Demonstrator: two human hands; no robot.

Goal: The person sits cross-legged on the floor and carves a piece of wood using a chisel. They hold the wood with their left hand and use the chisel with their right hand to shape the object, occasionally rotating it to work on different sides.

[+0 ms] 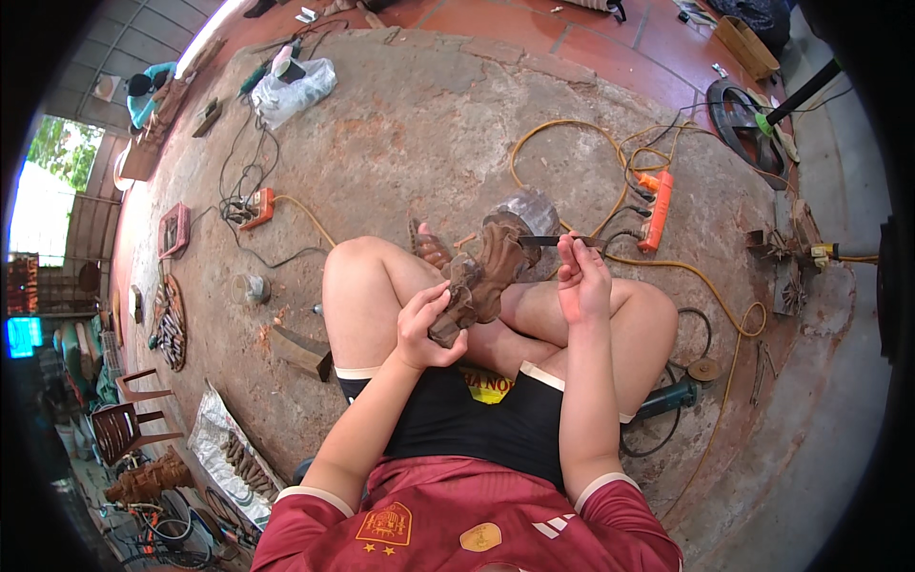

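My left hand (429,329) is wrapped round the near end of a brown carved wooden piece (491,272), held tilted over my crossed legs. In my right hand (583,276), the fingers pinch a thin, dark, flat strip-like tool (541,241), perhaps a file. Its tip meets or overlaps the far end of the carving; I cannot tell whether they touch. Just beyond the carving is a grey, rounded object (526,205), partly hidden by it.
An orange power strip (658,212) with plugs and yellow cable lies to the right. Another orange socket block (255,210) sits at left, near a clear cup (251,289). A wooden block (301,351) rests by my left knee, and a teal power tool (667,400) by my right.
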